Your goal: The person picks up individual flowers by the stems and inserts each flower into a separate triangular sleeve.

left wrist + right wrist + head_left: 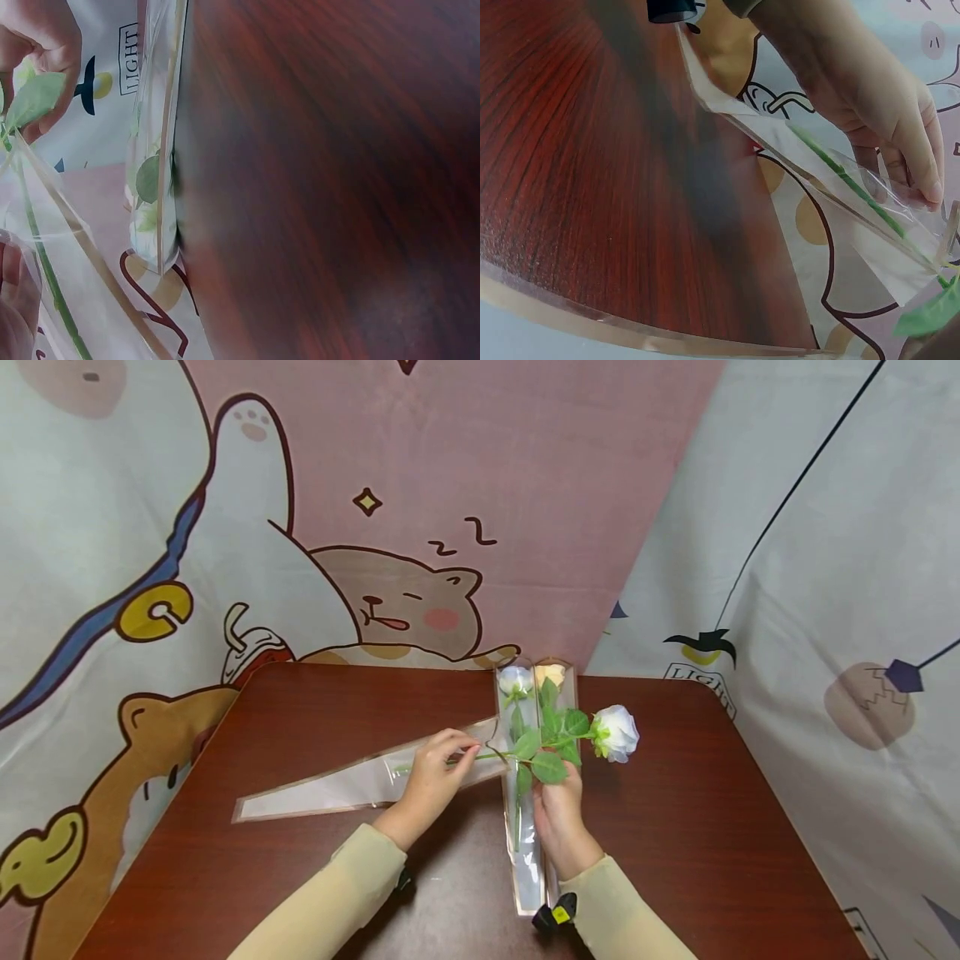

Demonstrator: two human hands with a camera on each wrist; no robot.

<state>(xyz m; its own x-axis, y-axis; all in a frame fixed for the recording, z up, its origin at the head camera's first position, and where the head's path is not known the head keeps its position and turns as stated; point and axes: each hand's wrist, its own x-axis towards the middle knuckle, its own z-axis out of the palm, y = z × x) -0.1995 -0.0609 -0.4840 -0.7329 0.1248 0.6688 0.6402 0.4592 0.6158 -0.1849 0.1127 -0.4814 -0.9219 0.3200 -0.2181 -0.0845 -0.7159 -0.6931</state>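
Note:
A white rose [615, 732] with green leaves lies sideways, its bloom to the right. My right hand [558, 810] holds it by the stem, just below the leaves. The green stem [840, 172] runs inside a long clear flower sleeve [322, 789] with a white back and brown edging, narrowing to the left. My left hand [431, 777] pinches the film near the sleeve's wide mouth, thumb against fingertips in the right wrist view. The leaves [37, 101] stay outside the mouth, beside my right hand in the left wrist view.
Two sleeved roses lie side by side under my hands, pointing away: one bluish-white [516, 679], one pale yellow [551, 674]. The brown table [675, 852] ends at a cartoon-printed cloth [480, 460] behind it. Black wrist gear [555, 914] sits at my right cuff.

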